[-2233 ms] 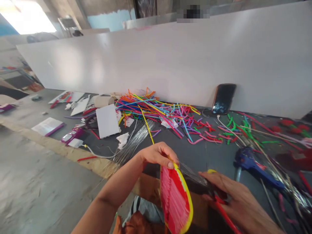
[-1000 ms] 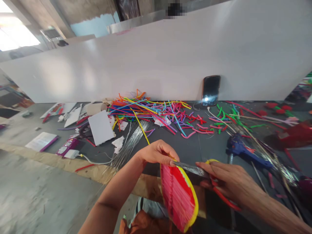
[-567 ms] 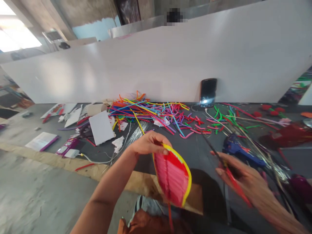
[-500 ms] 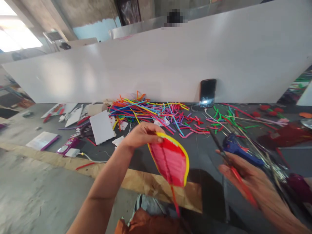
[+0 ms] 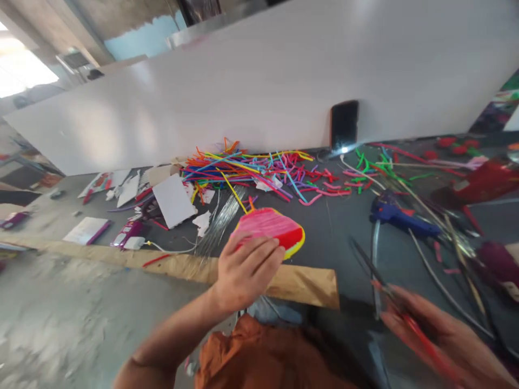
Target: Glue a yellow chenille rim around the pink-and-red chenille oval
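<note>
My left hand (image 5: 247, 270) is closed on a pipe-cleaner petal (image 5: 270, 221), pink and red with a yellow edge. My fingers cover its near part. A loose yellow pipe cleaner (image 5: 232, 189) sticks up from its far left side. In my right hand (image 5: 441, 329), at the lower right, is a pair of red-handled scissors (image 5: 389, 292). Their dark blades point up and left, apart from the petal, and look closed, though blurred. A blue glue gun (image 5: 401, 216) lies just beyond the scissors.
A pile of coloured pipe cleaners (image 5: 239, 167) lies along the white panel (image 5: 243, 97), where a phone (image 5: 344, 124) leans. White cards (image 5: 174, 200) and a purple box (image 5: 128, 232) are at left. Wires (image 5: 458, 254) and a red tool (image 5: 486, 181) lie at right.
My left hand has turned the petal over, so its stem end now points away from me, and the fingers lie across it. My right hand has lowered with the scissors. The view has shifted.
</note>
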A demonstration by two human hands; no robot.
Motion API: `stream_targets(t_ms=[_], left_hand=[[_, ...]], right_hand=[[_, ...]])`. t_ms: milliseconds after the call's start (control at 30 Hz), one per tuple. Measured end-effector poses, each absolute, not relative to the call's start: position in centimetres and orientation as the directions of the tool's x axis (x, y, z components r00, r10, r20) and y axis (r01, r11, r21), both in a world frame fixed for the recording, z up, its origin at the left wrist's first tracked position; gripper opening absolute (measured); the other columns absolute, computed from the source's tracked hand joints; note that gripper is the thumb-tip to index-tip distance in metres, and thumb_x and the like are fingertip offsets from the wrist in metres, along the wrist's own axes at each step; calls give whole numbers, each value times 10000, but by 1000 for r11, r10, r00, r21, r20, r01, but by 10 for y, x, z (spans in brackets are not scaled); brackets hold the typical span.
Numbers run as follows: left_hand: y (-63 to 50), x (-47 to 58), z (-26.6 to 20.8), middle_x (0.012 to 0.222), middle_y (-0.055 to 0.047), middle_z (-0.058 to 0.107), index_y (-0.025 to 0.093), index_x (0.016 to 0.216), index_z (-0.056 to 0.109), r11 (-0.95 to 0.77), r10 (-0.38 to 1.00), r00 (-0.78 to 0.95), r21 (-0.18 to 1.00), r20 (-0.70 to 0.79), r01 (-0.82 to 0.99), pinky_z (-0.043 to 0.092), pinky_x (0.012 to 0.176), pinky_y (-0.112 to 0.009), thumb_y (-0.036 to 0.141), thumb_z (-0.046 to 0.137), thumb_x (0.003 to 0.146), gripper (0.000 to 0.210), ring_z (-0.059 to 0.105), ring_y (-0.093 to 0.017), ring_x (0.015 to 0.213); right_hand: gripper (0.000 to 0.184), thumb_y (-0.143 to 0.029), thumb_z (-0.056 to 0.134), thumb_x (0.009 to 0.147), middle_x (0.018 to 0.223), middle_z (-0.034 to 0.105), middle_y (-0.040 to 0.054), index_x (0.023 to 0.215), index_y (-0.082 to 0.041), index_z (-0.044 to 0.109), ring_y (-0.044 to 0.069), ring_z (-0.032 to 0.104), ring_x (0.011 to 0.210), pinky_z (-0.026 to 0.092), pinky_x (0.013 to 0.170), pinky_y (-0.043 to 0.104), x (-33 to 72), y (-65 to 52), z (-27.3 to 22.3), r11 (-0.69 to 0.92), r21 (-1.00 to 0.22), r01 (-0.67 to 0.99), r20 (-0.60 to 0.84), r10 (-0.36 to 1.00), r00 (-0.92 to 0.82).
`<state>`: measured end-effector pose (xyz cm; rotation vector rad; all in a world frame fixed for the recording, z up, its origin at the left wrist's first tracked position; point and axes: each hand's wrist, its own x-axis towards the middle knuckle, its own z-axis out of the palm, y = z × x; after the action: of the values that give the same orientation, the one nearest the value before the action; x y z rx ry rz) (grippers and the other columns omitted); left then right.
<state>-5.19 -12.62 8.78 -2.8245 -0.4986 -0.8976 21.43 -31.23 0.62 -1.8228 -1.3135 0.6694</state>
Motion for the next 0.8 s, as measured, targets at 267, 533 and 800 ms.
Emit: stream_targets(t_ms=[267, 533, 800], left_hand=[[-172, -75, 6, 1110, -58, 703, 240, 1100, 648, -877, 467, 802, 84, 371, 472, 236, 1115, -491, 391, 656, 835, 305, 596, -256, 1133], [-176, -94, -21, 1216, -124, 643, 183, 1150, 623, -866, 472, 790, 36, 392, 500, 204, 1147, -531, 453, 632, 834, 416, 512, -297, 1250], [-171, -95, -29, 1211, -118, 657, 144, 1225, 555, -892, 433, 834, 31, 341, 450, 142, 1172, -497, 272, 565, 901, 348, 547, -242, 1226]], right_hand=[[397, -455, 586, 791, 1019, 750, 56, 1084, -214, 706, 248, 728, 876, 594, 762, 303, 168, -348, -3, -320, -823, 469, -260, 947, 189], [491, -514, 523, 806, 1110, 720, 87, 1147, -195, 676, 272, 694, 990, 572, 825, 339, 153, -350, -24, -492, -758, 428, -477, 866, 150], [466, -497, 541, 788, 1080, 731, 100, 1109, -191, 686, 273, 706, 954, 577, 802, 355, 148, -349, -27, -469, -800, 374, -438, 883, 170]])
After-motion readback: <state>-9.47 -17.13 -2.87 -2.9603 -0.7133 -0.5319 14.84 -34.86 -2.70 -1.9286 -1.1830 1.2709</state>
